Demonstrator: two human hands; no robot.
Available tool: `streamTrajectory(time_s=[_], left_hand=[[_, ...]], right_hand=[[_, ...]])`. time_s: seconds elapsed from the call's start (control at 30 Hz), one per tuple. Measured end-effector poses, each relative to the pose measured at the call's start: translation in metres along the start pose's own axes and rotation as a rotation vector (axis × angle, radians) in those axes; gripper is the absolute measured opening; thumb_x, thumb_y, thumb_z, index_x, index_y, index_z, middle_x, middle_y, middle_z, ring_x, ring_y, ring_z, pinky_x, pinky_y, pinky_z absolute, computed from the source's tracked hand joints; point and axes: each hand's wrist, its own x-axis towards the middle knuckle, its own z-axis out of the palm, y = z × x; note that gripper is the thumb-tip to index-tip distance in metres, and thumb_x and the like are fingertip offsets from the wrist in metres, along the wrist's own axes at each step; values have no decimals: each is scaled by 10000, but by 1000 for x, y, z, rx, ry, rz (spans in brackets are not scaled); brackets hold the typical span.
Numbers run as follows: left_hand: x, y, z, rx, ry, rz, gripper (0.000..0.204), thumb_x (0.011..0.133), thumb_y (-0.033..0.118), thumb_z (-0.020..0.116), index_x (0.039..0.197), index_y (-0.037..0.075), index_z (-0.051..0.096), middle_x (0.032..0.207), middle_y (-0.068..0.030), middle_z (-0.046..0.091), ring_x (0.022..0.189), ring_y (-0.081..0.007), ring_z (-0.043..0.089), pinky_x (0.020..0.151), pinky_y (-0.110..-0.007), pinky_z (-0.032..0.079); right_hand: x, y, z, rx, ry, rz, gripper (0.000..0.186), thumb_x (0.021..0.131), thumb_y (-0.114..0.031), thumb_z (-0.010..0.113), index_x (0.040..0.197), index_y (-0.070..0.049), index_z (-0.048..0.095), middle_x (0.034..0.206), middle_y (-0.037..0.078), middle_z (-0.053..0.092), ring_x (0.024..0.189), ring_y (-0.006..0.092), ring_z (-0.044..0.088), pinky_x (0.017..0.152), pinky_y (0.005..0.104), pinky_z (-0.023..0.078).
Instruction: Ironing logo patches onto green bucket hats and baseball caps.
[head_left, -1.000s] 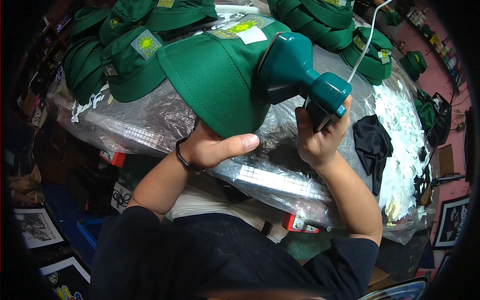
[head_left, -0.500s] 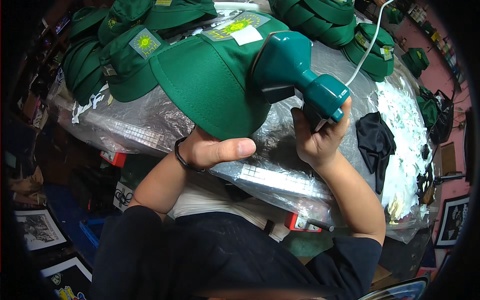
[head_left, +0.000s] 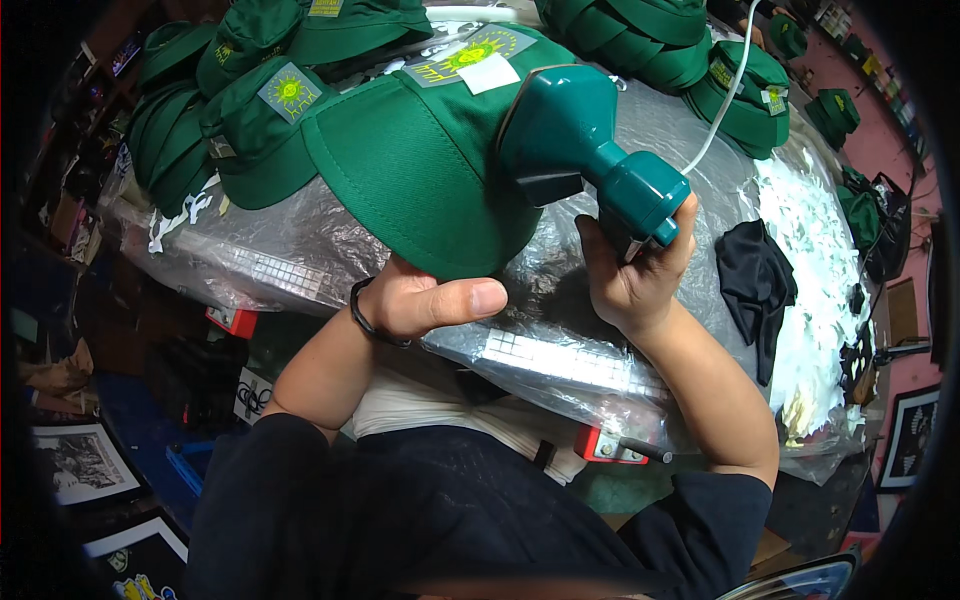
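In front of me is a green cap [head_left: 420,180], its brim toward me and a grey patch with a yellow-green sun design [head_left: 455,62] on its crown. A small white piece [head_left: 491,74] lies over part of that design. My left hand [head_left: 425,305] holds the cap by the brim, the thumb outside and the other fingers hidden beneath. My right hand [head_left: 640,275] is wrapped round the handle end of a teal handheld heat press [head_left: 565,120] with a white cord. The press's wide plate faces the cap's right side, close to it; whether they touch I cannot tell.
Stacked green caps stand at the back left [head_left: 260,130] and back right [head_left: 640,40]. On the plastic-covered table [head_left: 660,120], a black cloth [head_left: 755,285] lies right of my forearm, beside a heap of white scraps [head_left: 810,290]. The press's cord [head_left: 735,95] runs up and away.
The heat press and my right hand have shifted slightly left, closer over the cap. My left hand keeps the same hold on the brim.
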Motion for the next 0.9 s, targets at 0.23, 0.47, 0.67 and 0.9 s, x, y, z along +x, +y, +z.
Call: streamTrajectory(time_s=[0.23,0.47,0.67,0.9], left_hand=[[2,3,1,11,-3,1,388,794,200,684,1107,-5,581,1049,-72,586,970,-197,541,867,-355,444],[6,12,8,106,77,-179,807,705,251,701,1383,-63,396,1344,-192,505,1226,-300,516,1056,-428,405],[3,6,2,84,16,-16,466,794,154,710,1202,-21,568,1143,-111,592,1066,-237,552,945,-366,436],[5,10,5,119,55,-172,797,707,269,715,1367,-65,420,1334,-192,517,1209,-297,532,1039,-421,423]], right_hand=[[-1,0,0,22,-2,12,631,726,-81,811,1235,12,451,914,143,669,770,268,701,678,314,543],[0,-2,0,-2,-13,12,626,725,-75,807,1232,17,453,915,146,671,771,269,701,677,318,546],[1,-1,0,17,-8,8,612,734,-80,799,1229,19,453,914,149,673,776,276,706,672,322,551],[0,1,2,33,30,-34,598,745,-97,791,1225,23,455,907,148,674,776,278,707,673,325,555]])
